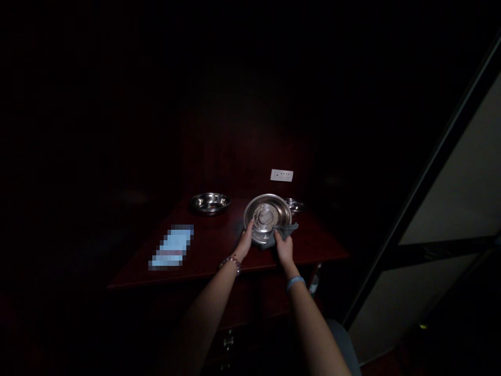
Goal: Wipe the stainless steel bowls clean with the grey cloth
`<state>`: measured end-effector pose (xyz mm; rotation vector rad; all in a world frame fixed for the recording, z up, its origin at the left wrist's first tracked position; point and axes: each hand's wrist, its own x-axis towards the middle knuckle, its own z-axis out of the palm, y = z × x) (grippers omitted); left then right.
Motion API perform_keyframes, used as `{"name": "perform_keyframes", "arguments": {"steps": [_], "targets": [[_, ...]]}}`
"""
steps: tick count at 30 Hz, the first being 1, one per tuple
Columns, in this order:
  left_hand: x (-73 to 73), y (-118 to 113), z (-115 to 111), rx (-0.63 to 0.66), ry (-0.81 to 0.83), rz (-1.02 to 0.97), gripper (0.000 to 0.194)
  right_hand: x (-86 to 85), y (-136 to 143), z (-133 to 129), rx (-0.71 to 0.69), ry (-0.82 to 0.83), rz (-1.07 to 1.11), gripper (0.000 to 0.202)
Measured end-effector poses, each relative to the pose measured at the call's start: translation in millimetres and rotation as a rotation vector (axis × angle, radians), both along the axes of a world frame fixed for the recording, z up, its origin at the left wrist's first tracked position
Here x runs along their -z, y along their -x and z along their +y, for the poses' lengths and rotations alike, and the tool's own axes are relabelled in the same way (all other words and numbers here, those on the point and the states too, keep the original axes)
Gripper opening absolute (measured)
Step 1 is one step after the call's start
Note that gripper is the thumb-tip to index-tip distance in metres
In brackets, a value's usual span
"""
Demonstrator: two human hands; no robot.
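Note:
A round steel bowl (pixel 281 210) is tilted up over the dark red table (pixel 211 250), its inside facing me. My left hand (pixel 246 241) grips its lower left rim, thumb on the inner side. My right hand (pixel 284 247) holds a grey-blue cloth (pixel 288 230) against the lower right rim of the same bowl. Part of the cloth hangs below the rim. A second steel bowl (pixel 210 203) rests on the table at the back left. Another steel dish (pixel 296 205) lies behind the held bowl, partly hidden by it.
A pixelated light-blue shape (pixel 172 248) lies on the table's left part. White sockets (pixel 282 175) are on the back wall. Below the table's right edge stands a bottle (pixel 314 282). A drawer handle (pixel 228 340) shows underneath, and a pale panel (pixel 450 193) rises at the right.

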<state>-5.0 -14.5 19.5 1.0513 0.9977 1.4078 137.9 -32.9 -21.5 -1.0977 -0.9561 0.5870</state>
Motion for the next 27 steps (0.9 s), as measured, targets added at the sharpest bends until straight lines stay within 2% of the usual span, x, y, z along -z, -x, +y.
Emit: {"name": "perform_keyframes", "arguments": {"steps": [13,22,27], "targets": [[2.9,-1.3,3.0,0.011,-0.029,-0.046,0.048,2.5,-1.5,2.5,-0.012,0.004,-0.015,0.045],[-1.1,-2.8,-0.2,-0.006,0.000,-0.001,0.056,2.4,-2.2,2.8,-0.013,0.006,-0.019,0.042],[3.6,-2.5,4.8,-0.012,-0.020,-0.027,0.051,1.8,-1.1,1.1,0.001,-0.019,-0.022,0.040]]}}
